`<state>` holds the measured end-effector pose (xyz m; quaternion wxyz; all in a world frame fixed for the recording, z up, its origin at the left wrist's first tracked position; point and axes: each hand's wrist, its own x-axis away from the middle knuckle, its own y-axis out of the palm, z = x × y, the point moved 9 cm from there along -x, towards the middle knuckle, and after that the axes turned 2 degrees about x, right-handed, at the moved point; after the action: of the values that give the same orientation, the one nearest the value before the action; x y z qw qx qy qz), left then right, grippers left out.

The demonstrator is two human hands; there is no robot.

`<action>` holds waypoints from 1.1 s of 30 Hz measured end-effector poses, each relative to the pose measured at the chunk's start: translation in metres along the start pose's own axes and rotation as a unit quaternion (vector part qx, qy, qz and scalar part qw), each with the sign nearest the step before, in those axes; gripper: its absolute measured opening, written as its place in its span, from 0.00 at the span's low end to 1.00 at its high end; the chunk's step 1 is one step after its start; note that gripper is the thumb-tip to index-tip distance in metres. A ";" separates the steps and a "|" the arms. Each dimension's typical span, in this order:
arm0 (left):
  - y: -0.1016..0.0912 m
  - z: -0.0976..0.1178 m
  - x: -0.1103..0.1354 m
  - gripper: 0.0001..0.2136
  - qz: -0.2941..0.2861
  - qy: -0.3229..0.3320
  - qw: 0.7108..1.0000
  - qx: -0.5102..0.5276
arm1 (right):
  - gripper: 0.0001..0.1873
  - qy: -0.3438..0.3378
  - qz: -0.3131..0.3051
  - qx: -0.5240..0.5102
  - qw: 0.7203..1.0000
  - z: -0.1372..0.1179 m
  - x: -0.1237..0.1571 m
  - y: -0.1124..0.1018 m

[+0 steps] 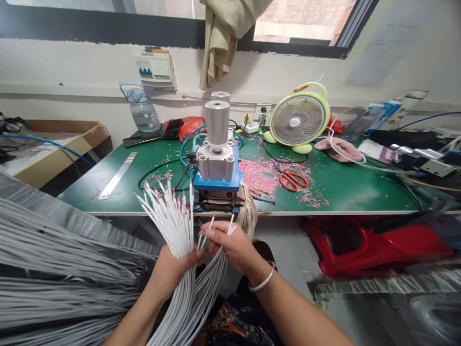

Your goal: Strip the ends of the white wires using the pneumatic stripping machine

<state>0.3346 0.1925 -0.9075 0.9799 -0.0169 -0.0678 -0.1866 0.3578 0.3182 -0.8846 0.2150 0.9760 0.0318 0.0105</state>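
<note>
My left hand point(173, 269) is wrapped round a thick bundle of white cables point(180, 230), whose reddish tips fan out upward. Close by on the right, my right hand point(226, 240) pinches a single white cable between thumb and finger. More white cables pass through that same hand, their ends poking out above it. Just beyond both hands, at the table's front edge, stands a pneumatic press point(218, 158) with a silver cylinder and a blue base. Neither hand touches it. The lower lengths of the cables hang down toward my lap.
Pink and white clippings point(257, 175) litter the green table point(173, 204) around orange-handled scissors point(293, 181). A green fan point(298, 120), a water bottle point(142, 108) and a steel ruler point(118, 176) stand or lie there. Grey cable bundles point(65, 269) fill the left; a red stool point(345, 254) is right.
</note>
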 end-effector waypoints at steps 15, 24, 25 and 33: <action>-0.037 0.020 0.000 0.14 0.159 -0.052 0.966 0.196 | 0.12 0.022 0.125 -0.222 0.967 -0.007 -0.015 -0.017; -0.016 0.001 -0.002 0.14 0.076 -0.098 0.970 0.208 | 0.12 -0.010 -0.011 -0.040 0.999 -0.009 0.002 -0.015; -0.015 0.002 -0.002 0.14 0.075 -0.090 0.973 0.201 | 0.11 -0.021 -0.003 -0.043 0.999 -0.011 0.002 -0.017; -0.002 0.023 -0.003 0.09 0.017 -0.003 0.999 -0.030 | 0.15 0.006 0.005 0.083 0.996 0.009 -0.002 0.006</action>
<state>0.3286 0.1934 -0.8850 0.9819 -0.0476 -0.0645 -0.1717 0.3565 0.3092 -0.8902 0.1325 0.9906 0.0289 0.0150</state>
